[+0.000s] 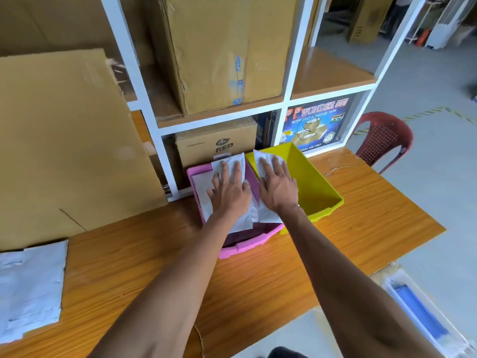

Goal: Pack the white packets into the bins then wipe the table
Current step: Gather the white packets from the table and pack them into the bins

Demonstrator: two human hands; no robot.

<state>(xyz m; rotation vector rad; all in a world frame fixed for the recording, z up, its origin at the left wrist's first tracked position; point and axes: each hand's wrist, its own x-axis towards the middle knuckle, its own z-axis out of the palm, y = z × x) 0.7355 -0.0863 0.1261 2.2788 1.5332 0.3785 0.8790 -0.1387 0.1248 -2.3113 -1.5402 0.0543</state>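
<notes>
No real grip on either side: my left hand (pixel 229 195) lies flat, fingers spread, on a white packet (pixel 238 161) over the pink bin (pixel 247 244); right hand (pixel 277 189) the same on a second packet (pixel 265 215) that straddles the edge between pink and yellow bin (pixel 317 187). I'd press evenly, slide the right one fully into one bin so it lies flat. More packets (pixel 31 285) wait at the surface (pixel 154 262) far left; wiping comes after.
</notes>
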